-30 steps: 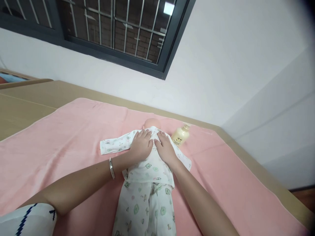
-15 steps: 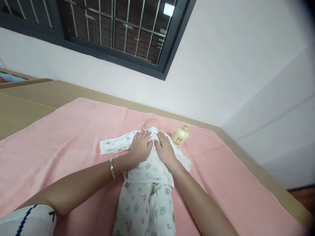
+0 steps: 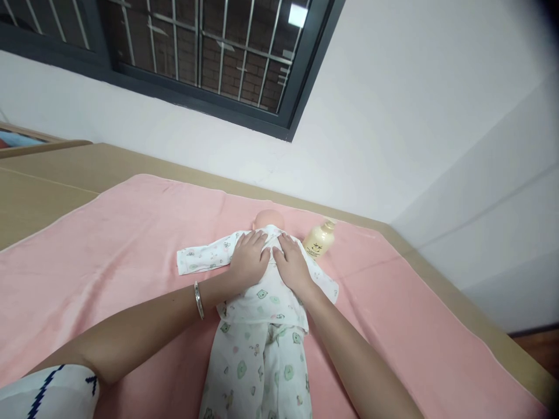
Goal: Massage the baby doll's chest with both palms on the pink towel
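A baby doll (image 3: 267, 302) in white printed top and trousers lies stretched out, its bald head (image 3: 268, 219) at the far end. My left hand (image 3: 250, 259) rests flat on the left side of the doll's upper body, fingers extended. On the right side of the upper body lies my right hand (image 3: 292, 262), also flat, with its thumb near my left thumb. One sleeve (image 3: 203, 257) spreads out to the left; the other slopes down to the right, partly behind my right wrist. A pale yellow bottle (image 3: 319, 239) leans beside the doll's right shoulder area.
Beneath the doll is a pink blanket (image 3: 144, 233) over a tan surface (image 3: 56, 174). A white wall (image 3: 349, 145) rises behind, with a dark-framed barred window (image 3: 201, 99). At the far left is a wooden edge (image 3: 48, 146) with blue cloth by it.
The camera view has shifted very slightly. Both hands stay in the same places on the doll, and the bottle has not moved.
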Motion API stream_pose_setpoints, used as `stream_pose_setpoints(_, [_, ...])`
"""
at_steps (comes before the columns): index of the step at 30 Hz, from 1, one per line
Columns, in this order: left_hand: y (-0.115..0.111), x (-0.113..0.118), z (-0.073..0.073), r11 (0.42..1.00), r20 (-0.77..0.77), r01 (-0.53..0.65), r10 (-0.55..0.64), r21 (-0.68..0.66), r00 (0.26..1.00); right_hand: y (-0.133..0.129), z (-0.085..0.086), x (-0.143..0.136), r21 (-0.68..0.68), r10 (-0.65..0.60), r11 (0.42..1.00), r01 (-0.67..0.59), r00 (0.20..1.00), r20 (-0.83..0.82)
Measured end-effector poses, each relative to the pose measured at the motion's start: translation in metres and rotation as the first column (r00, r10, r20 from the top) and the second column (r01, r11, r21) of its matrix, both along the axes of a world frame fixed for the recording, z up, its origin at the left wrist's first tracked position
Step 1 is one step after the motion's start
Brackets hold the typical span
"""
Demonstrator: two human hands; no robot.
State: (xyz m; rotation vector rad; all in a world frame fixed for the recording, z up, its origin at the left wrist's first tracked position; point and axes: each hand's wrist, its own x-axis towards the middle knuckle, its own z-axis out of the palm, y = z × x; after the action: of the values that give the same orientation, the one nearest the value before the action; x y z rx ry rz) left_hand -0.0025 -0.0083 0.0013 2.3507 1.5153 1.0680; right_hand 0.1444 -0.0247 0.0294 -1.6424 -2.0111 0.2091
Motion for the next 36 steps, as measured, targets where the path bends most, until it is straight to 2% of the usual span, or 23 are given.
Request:
stream_pose_setpoints(24, [-0.0016, 0.0010, -0.0017, 1.000, 0.012, -0.013, 0.013, 0.008, 1.000, 0.0007, -0.0026, 0.0016, 0.022, 0.004, 1.000, -0.004, 1.000, 0.012])
stream_pose_setpoints(36, [-0.0049, -0.0027, 0.0063, 1.000, 0.013, 0.013, -0.013, -0.013, 1.000, -0.0014, 0.0011, -0.0001, 0.040, 0.021, 0.999, -0.021, 1.000, 0.008])
